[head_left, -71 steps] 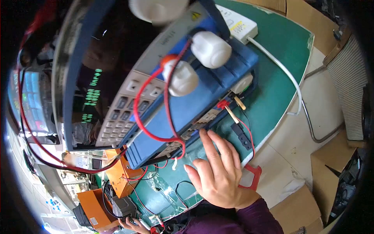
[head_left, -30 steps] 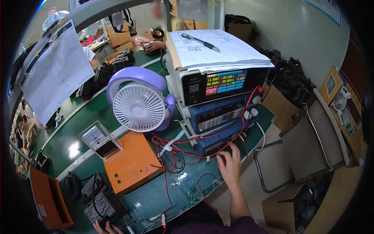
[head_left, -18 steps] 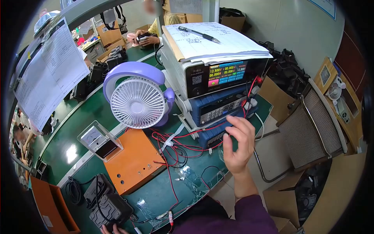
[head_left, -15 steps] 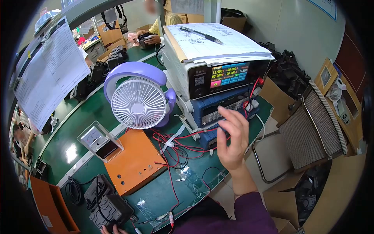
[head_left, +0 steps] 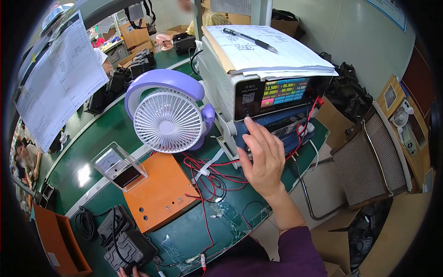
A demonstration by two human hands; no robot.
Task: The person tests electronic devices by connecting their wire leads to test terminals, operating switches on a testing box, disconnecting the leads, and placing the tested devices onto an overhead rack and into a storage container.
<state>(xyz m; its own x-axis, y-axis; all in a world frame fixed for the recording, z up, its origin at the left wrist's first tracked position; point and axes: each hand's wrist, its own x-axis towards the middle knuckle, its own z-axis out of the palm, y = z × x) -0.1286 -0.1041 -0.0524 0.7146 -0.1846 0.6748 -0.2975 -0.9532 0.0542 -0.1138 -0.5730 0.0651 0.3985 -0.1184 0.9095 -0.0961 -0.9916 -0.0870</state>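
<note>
My right hand [head_left: 264,161] reaches over the bench edge with fingers apart and nothing held. Its index fingertip is at the lower left of the front of the power supply [head_left: 243,104], by a small round button; whether it touches I cannot tell. The supply's lit display [head_left: 284,92] shows 12.500 and zero readings. Below it sits a blue instrument [head_left: 239,141], partly hidden by my hand. At the bottom, the fingers of my left hand [head_left: 133,272] close on the near edge of a black ribbed case [head_left: 131,249]; the rest of that hand is out of frame.
An orange box [head_left: 161,189] carries a clear-framed meter [head_left: 110,161]. Behind it stands a purple fan [head_left: 168,122]. Red and black leads [head_left: 214,177] tangle across the green bench. A pen [head_left: 251,40] lies on papers atop the supply. A chair [head_left: 369,157] stands right.
My right hand has moved left and slightly up, its index finger now at the supply's button area. The view has shifted a little. My left hand stays at the black case.
</note>
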